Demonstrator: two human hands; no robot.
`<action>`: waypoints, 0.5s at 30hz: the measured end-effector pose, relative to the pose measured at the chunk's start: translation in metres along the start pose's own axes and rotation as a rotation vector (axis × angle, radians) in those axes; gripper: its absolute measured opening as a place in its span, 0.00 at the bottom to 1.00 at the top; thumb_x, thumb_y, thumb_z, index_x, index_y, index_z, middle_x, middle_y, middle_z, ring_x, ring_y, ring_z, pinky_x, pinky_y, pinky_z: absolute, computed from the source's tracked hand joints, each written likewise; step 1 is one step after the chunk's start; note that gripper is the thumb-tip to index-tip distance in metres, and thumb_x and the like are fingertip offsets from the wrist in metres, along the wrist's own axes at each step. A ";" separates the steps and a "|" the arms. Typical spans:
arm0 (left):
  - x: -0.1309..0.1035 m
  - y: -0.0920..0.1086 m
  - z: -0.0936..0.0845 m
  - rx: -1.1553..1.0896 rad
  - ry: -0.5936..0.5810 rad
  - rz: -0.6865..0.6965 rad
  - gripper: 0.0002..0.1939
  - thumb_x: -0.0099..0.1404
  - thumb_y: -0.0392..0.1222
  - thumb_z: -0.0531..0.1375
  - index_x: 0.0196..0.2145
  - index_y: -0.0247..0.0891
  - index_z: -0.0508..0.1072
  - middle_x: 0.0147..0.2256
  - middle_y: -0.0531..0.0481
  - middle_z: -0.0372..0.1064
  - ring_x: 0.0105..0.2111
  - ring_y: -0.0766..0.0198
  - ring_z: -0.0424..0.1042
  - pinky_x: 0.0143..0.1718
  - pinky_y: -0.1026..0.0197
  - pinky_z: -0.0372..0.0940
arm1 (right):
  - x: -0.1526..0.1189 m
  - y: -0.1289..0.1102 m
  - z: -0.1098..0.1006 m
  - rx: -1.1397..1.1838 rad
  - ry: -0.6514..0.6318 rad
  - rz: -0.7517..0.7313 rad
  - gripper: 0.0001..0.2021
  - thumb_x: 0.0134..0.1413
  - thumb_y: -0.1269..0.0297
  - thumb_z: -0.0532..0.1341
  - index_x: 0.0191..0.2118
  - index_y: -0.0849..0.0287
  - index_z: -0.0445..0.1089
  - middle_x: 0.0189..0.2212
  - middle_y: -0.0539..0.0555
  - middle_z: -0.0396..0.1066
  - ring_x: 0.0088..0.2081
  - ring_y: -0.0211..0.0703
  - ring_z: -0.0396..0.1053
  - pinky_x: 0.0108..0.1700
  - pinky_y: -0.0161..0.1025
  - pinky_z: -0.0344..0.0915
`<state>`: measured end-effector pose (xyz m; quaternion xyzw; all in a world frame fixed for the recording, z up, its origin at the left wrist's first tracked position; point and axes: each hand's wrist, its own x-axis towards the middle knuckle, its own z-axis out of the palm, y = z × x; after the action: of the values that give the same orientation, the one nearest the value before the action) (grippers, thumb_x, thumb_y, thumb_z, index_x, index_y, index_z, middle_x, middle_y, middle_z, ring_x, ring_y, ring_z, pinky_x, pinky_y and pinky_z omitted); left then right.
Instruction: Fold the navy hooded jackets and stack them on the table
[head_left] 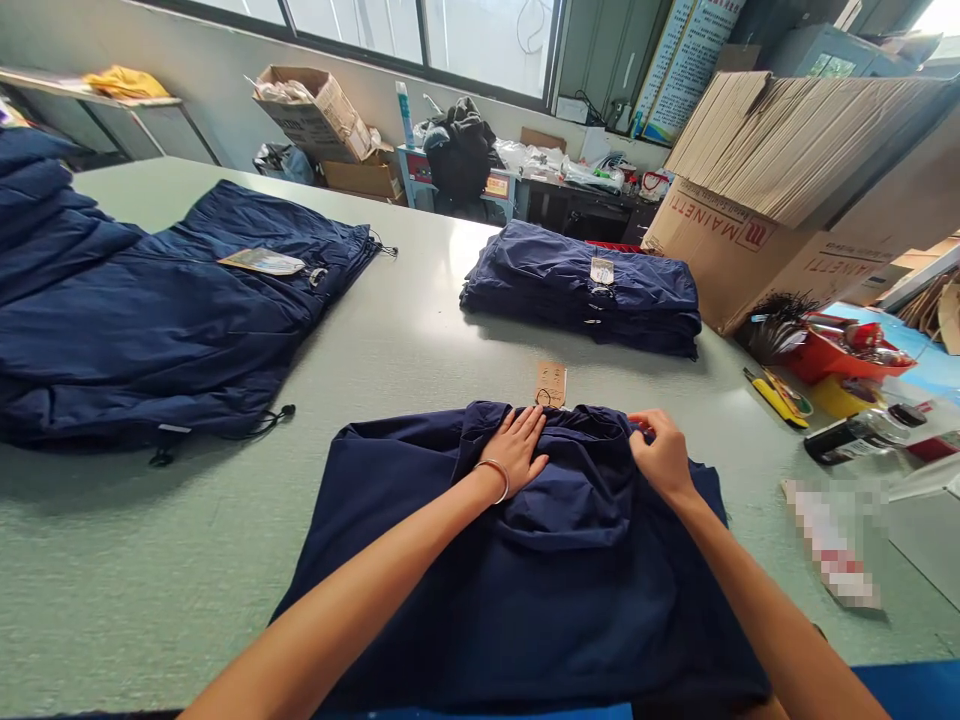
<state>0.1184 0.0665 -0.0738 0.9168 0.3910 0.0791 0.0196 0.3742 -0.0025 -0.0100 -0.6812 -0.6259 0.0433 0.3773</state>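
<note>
So the dark navy fabric garment is spread on the near side of the pale green table, roughly in the middle, with a brown card tag poking out past its far edge. The left hand, wearing a thin metal bangle, lies flat on the bunched fabric up there, fingers close together and thumb spread off to the side. The right hand has its thumb and fingers pinched on the right end of that bunched part. Both forearms cut across the garment and hide bits of it. It's kinda crowded around there: a neat folded stack of navy garments sits just past the tag, and a big loose pile of navy garments with dangly black cord ends hogs the left. On the right you've got a yellow-and-black cutter, a dark bottle with a black cap lying tilted, a pixelated white-and-red item, a red plastic tray of odds and ends, and a huge brown cardboard box blocking the far right corner.
</note>
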 end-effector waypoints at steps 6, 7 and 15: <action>-0.001 0.000 0.001 0.011 0.022 -0.002 0.34 0.72 0.52 0.48 0.68 0.29 0.55 0.70 0.38 0.47 0.70 0.53 0.45 0.70 0.47 0.39 | -0.024 -0.009 0.025 -0.115 0.050 0.100 0.09 0.48 0.63 0.63 0.36 0.59 0.74 0.35 0.57 0.71 0.41 0.51 0.68 0.49 0.48 0.66; -0.002 0.000 0.001 0.012 0.032 -0.005 0.34 0.72 0.52 0.48 0.68 0.29 0.55 0.69 0.38 0.47 0.70 0.53 0.45 0.70 0.47 0.39 | -0.025 -0.011 0.027 -0.110 0.067 0.060 0.06 0.50 0.63 0.62 0.34 0.58 0.73 0.34 0.56 0.70 0.40 0.51 0.68 0.49 0.48 0.65; -0.012 0.004 -0.015 -0.044 0.250 0.007 0.27 0.72 0.43 0.49 0.65 0.31 0.61 0.65 0.38 0.58 0.66 0.52 0.54 0.68 0.46 0.47 | -0.031 -0.021 0.029 -0.101 0.156 -0.060 0.07 0.63 0.63 0.55 0.37 0.58 0.69 0.35 0.56 0.70 0.39 0.49 0.67 0.44 0.45 0.65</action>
<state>0.1110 0.0546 -0.0605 0.9005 0.3852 0.2015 -0.0095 0.3351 -0.0184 -0.0314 -0.6816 -0.6161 -0.0531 0.3912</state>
